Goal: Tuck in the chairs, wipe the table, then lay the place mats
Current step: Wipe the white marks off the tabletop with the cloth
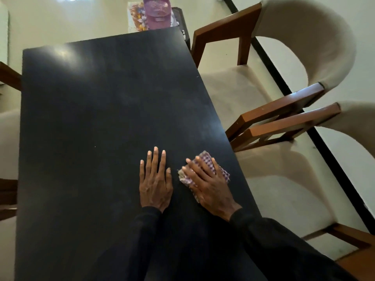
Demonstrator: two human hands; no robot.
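Table with wide open dark surface toward its far end and left side, left hand lying flat and right hand flat on cloth near its right edge, far armchair and near armchair close along that right side, their wooden arms ending at the edge.

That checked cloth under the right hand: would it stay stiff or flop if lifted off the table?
Probably floppy: the checked cloth lies crumpled and folded under the right hand. It looks thin, so it is likely light. On the smooth, glossy table it should slide easily when pushed.
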